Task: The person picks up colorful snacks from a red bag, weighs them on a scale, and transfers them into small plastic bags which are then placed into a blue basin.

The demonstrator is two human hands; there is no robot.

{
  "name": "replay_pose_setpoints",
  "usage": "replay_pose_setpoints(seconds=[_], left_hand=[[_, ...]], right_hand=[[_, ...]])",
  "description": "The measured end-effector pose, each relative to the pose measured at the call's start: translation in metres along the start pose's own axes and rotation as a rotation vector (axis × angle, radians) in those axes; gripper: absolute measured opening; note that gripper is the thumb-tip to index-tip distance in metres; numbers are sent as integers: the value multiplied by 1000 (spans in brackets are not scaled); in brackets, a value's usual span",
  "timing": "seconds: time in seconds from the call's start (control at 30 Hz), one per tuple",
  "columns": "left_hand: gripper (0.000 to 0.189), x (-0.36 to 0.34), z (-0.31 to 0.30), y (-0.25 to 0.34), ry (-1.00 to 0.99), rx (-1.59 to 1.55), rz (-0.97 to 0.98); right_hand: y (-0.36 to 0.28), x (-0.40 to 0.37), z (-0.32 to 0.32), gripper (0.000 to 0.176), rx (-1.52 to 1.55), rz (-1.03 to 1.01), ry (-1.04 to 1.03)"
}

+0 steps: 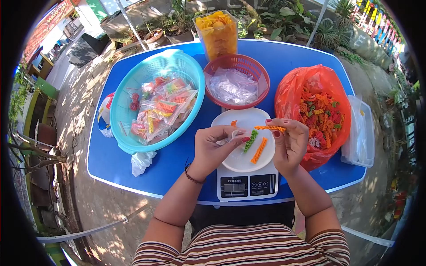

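My left hand point(214, 148) pinches a small clear plastic bag point(238, 133) over the left side of a white plate point(239, 166). Between the thumb and fingers of my right hand point(291, 144) is an orange spiral piece point(265, 127), like twisted pasta, pointing towards the bag. A green spiral piece point(250, 142) and another orange spiral piece point(259, 150) appear over the plate; the green one's upper end is close to the bag. Part of a further orange piece point(234, 123) shows behind my left fingers. Beneath the plate stands a kitchen scale point(247, 185), its display too dim to read.
A turquoise basket point(155, 147) of filled packets stands left. Behind the plate, a red basket point(237, 105) holds clear bags, near a tub of yellow pieces point(216, 35). To the right are a red bag point(286, 95) of coloured spirals and a clear container point(360, 128).
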State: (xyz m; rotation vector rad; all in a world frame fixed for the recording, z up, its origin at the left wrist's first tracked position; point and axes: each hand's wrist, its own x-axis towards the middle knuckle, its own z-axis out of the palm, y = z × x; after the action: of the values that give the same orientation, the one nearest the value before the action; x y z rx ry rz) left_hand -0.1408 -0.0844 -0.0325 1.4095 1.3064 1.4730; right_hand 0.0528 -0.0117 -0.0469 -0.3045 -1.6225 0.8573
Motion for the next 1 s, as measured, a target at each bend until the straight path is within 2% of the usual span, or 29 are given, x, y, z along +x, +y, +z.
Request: replay_pose_setpoints(seconds=[0.1,0.2,0.4,0.5,0.7,1.0], left_hand=[[19,-2,4,4,-8,88,60],[21,-3,2,4,-62,149,83],[23,-4,5,8,-105,130,129],[24,-4,4,8,-112,238,151],[19,-4,8,7,-102,94,167],[19,-7,10,16,-97,167,228]], right_hand=[[-10,1,-1,21,161,65,-5],[-9,1,-3,21,158,82,-112],[-10,4,-7,19,196,112,-93],[-9,1,-8,20,283,231,-119],[-8,5,-3,15,-37,79,-106],[-14,14,-4,14,-178,-9,-119]])
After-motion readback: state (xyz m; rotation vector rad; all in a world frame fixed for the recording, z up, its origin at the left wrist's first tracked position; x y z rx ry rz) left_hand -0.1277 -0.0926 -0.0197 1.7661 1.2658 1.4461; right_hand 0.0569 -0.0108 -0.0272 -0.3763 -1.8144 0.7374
